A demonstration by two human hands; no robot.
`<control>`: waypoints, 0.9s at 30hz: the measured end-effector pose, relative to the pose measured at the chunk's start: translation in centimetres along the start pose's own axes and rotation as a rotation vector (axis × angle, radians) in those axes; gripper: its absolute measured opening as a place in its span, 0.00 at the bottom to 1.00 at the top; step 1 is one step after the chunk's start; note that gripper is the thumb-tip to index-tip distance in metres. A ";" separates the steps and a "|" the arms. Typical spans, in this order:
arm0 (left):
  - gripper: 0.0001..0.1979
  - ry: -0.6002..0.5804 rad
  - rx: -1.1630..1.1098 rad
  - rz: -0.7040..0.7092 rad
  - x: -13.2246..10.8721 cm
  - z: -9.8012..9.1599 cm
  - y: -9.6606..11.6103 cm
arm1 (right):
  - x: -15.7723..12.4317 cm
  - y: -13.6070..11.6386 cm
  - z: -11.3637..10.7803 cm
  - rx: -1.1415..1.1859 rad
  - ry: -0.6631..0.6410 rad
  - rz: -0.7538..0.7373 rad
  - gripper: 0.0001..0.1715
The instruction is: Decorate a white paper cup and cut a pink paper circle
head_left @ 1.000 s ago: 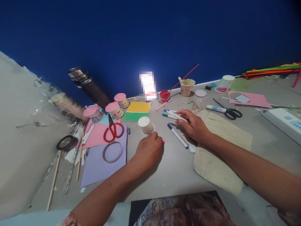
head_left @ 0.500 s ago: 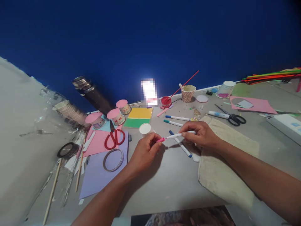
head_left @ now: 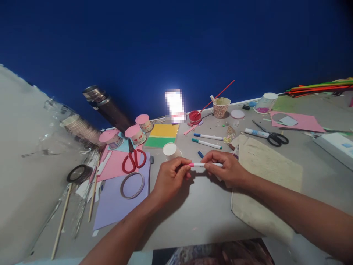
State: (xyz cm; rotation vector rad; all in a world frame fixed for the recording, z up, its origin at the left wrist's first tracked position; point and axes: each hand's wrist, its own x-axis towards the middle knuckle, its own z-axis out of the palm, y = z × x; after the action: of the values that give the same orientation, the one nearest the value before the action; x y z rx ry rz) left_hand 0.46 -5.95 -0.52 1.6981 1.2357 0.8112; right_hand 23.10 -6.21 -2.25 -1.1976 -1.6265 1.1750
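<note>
Between my two hands, low over the table, is a white marker (head_left: pixel 199 165) with its pink cap (head_left: pixel 191 165) on the tip. My left hand (head_left: pixel 172 178) pinches the cap, and my right hand (head_left: pixel 227 169) grips the white barrel. Just behind my left hand stands a white paper cup (head_left: pixel 169 149), upside down. A blue-capped marker (head_left: pixel 200 154) lies partly hidden under my right hand. Farther back lie a teal-capped marker (head_left: pixel 206 144) and another blue-capped marker (head_left: pixel 208 137). A beige cloth (head_left: pixel 270 176) spreads beneath my right forearm.
To the left are red-handled scissors (head_left: pixel 134 160), a tape roll (head_left: pixel 132 186) on purple paper (head_left: pixel 116 209), pink-topped cups (head_left: pixel 135 134) and a dark flask (head_left: pixel 107 108). Black scissors (head_left: pixel 277 139), a glue stick (head_left: pixel 256 133) and a white box (head_left: pixel 335 151) lie right. A blue wall (head_left: pixel 176 44) rises behind.
My right hand has moved left with the marker, and its tip, bare before, is now inside the pink cap. The view has shifted slightly.
</note>
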 end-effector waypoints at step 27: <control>0.29 0.347 0.950 0.670 -0.1 -3.9 -6.2 | 11.2 2.1 -12.4 -0.480 0.567 0.137 0.05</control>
State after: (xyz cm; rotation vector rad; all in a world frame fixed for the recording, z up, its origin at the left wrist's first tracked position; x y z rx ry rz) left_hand -5.40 -4.18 -4.48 2.9397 1.4036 1.0062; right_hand 32.46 7.65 -0.25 -1.7732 -1.4262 0.4443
